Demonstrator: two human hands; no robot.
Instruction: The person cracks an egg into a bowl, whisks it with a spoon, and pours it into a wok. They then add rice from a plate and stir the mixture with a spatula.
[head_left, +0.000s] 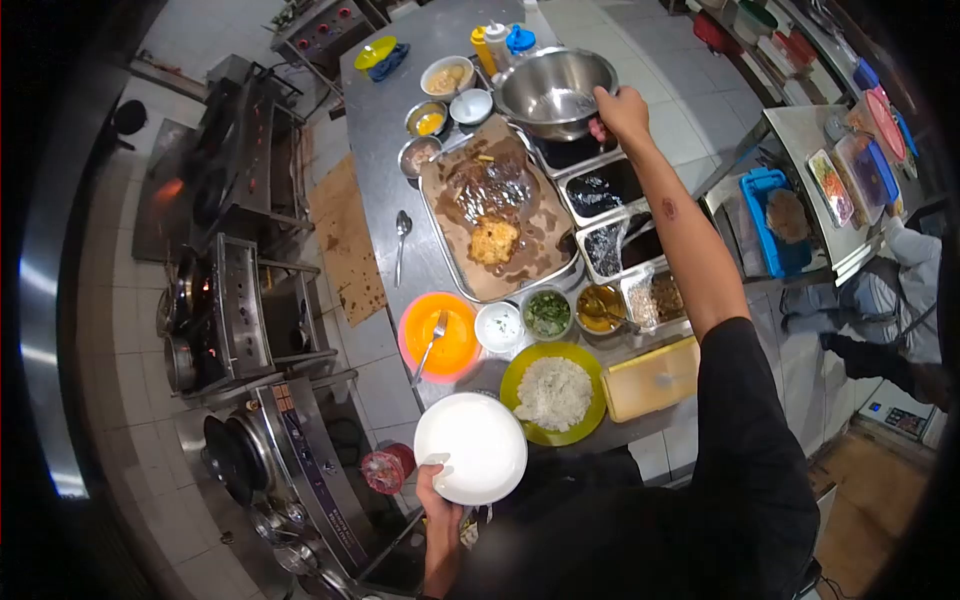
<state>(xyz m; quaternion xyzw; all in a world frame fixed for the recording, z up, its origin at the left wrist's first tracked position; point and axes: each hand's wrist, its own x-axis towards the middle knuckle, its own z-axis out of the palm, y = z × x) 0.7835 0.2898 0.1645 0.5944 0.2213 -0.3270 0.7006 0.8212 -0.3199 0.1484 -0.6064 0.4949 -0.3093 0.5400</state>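
My left hand grips the rim of a white bowl, thumb over its edge, close to my body. The bowl's inside looks plain white. With my arm stretched far out, my right hand holds the near rim of a steel mixing bowl over the far end of the metal containers. Just past the white bowl, a green plate carries a mound of white crumbs or flakes. Beside it stands an orange-filled bowl with a fork in it.
A paper-lined tray holds a browned piece of food. Around it are small bowls, a spoon, chopped greens, squeeze bottles and a yellow-lidded container. Stoves line the left; another person is at right.
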